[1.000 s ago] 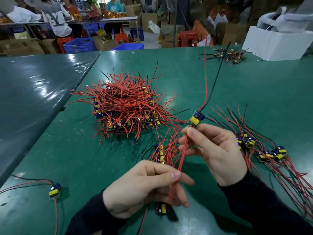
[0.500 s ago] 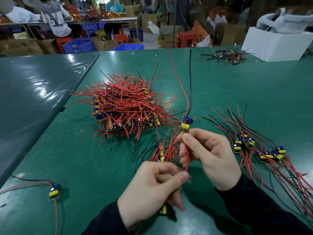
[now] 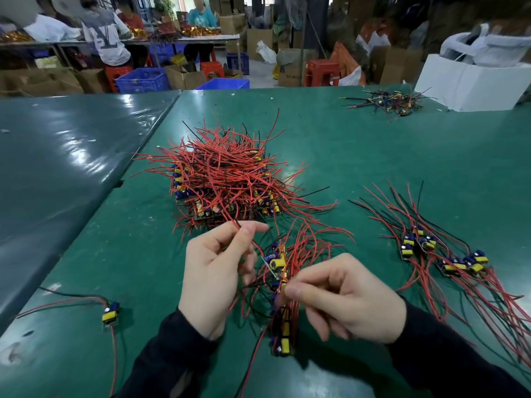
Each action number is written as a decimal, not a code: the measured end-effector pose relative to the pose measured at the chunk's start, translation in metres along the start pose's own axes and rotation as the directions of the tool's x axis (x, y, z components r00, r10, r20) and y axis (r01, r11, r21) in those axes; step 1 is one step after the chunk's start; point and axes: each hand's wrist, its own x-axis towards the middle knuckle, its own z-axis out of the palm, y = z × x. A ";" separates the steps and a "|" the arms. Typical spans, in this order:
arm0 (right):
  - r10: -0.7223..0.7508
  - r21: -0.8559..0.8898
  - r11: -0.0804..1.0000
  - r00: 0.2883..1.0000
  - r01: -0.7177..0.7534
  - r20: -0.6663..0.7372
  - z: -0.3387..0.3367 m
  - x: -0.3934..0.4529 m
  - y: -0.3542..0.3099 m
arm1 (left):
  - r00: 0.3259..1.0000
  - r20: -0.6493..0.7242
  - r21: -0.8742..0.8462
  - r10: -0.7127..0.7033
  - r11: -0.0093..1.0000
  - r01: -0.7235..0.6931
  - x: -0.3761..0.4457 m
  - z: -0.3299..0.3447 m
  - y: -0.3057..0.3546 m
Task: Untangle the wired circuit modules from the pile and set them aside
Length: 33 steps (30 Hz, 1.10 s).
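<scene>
A big tangled pile (image 3: 227,179) of red and black wires with small yellow-and-blue circuit modules lies mid-table. Just in front of it sits a smaller bunch of modules (image 3: 280,285), between my hands. My left hand (image 3: 215,277) pinches a red and black wire end between thumb and forefinger, raised near the pile's front edge. My right hand (image 3: 344,297) pinches wires of the small bunch at its middle. To the right lies a set-aside group of modules (image 3: 448,257) with wires fanned out.
A single module (image 3: 110,313) with its wires lies at the near left. Another small heap of wired parts (image 3: 388,101) sits far right beside a white box (image 3: 471,81). A darker table (image 3: 71,156) adjoins on the left. People work at benches behind.
The module that my right hand held up has come down into the small bunch. My left hand rose and now pinches a wire end; my right hand dropped lower onto the bunch.
</scene>
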 end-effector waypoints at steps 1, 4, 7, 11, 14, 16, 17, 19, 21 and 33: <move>0.011 -0.006 1.000 0.999 -0.011 -0.037 0.000 -0.002 0.001 | 1.000 0.003 0.017 -0.005 1.000 0.005 0.001 0.000 -0.001; 0.004 -0.102 0.995 0.990 -0.018 -0.138 0.003 -0.009 0.003 | 0.999 0.035 0.081 -0.019 0.997 0.017 0.002 -0.001 -0.002; 0.013 -0.090 0.995 0.979 -0.032 -0.203 0.003 -0.016 0.002 | 0.995 0.091 0.043 -0.045 0.998 0.041 0.001 0.000 -0.001; 0.058 0.024 0.998 0.973 -0.054 -0.225 0.000 -0.023 -0.003 | 0.982 0.162 -0.085 -0.098 0.990 0.113 -0.001 0.002 0.000; 0.044 0.040 0.999 0.967 -0.035 -0.249 0.007 -0.029 -0.004 | 0.964 0.210 -0.228 -0.163 0.951 0.211 -0.001 0.001 0.002; 0.038 0.064 0.998 0.970 -0.023 -0.241 0.012 -0.030 -0.004 | 0.959 0.216 -0.252 -0.181 0.939 0.234 -0.001 0.000 0.004; 0.044 0.083 0.996 0.971 -0.025 -0.234 0.014 -0.030 -0.004 | 0.961 0.209 -0.255 -0.182 0.938 0.233 0.000 0.000 0.004; 0.061 0.119 0.992 0.972 -0.034 -0.226 0.015 -0.032 -0.005 | 0.968 0.178 -0.263 -0.179 0.939 0.222 0.003 -0.003 0.005; 0.062 0.132 0.991 0.963 -0.028 -0.264 0.015 -0.035 -0.005 | 0.971 0.159 -0.278 -0.180 0.935 0.219 0.003 -0.004 0.005; 0.039 -0.055 0.997 0.951 -0.058 -0.307 0.005 -0.065 -0.007 | 0.992 -0.044 -0.397 -0.122 0.913 0.094 0.016 -0.021 0.012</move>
